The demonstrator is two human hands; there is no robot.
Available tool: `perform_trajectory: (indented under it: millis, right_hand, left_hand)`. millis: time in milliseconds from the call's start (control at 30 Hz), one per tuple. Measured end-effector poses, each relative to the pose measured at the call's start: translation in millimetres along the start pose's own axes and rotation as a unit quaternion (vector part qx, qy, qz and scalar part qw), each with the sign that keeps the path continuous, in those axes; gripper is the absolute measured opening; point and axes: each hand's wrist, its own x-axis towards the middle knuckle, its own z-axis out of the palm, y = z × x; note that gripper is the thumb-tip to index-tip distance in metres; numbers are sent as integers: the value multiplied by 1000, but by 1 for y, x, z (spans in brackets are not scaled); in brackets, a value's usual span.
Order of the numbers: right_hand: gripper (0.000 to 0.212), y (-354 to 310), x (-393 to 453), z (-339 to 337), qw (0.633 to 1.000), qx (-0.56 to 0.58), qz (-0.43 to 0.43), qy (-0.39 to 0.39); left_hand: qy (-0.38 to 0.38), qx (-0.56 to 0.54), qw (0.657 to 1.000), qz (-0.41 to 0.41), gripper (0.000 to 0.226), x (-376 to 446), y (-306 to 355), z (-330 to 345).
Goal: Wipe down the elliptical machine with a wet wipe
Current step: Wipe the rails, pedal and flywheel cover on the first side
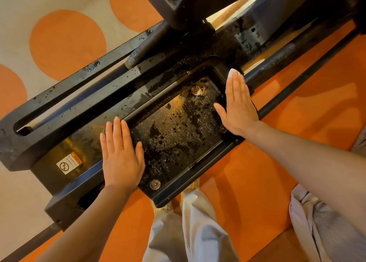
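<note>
The right hand (238,105) is held flat, fingers straight and together, thumb spread toward the pedal. A white wet wipe (232,73) is pressed beneath its fingers against the raised far-right rim of the black rectangular plastic foot pedal (178,131) of the elliptical machine; only a rounded edge of the wipe is seen past the fingertips and a sliver along the index side. Nothing is gripped; the wipe is merely pinned under straight fingers.

The left hand (121,152) is likewise laid flat, fingers extended, palm down on the pedal's left rim and the adjoining black frame rail (59,123). Nothing is held by it.

The pedal is seen in the middle of the view, set diagonally. Its glossy tray floor is covered with droplets and wet streaks. Two round metal bolt heads (155,184) are noted at opposite ends of the tray. Droplets are also scattered on the surrounding black frame. A white warning sticker (68,163) is fixed to the frame left of the left hand.

The machine stands on an orange and beige carpet with large circles (67,44). Light grey trouser legs (190,232) are visible below the pedal.
</note>
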Motion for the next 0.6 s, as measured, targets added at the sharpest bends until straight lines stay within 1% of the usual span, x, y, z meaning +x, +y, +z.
perform_trajectory:
  millis: [133, 233, 433, 533, 600]
  right_hand:
    - [81, -17, 30, -8, 999, 44, 19, 10]
    - [81, -16, 26, -7, 999, 40, 21, 8]
    - [82, 12, -44, 5, 996, 51, 60, -29]
    - [80, 22, -84, 12, 997, 16, 56, -44]
    - [77, 26, -104, 17, 997, 15, 48, -55]
  left_hand:
    - [-5, -1, 1000, -8, 67, 0, 4, 0]
    - [-9, 1, 1000, -7, 68, 0, 5, -1]
    - [-19, 0, 1000, -1, 68, 0, 5, -4]
    - [-29, -2, 1000, -2, 67, 1, 6, -5]
    - [-34, -1, 999, 1, 69, 1, 6, -6]
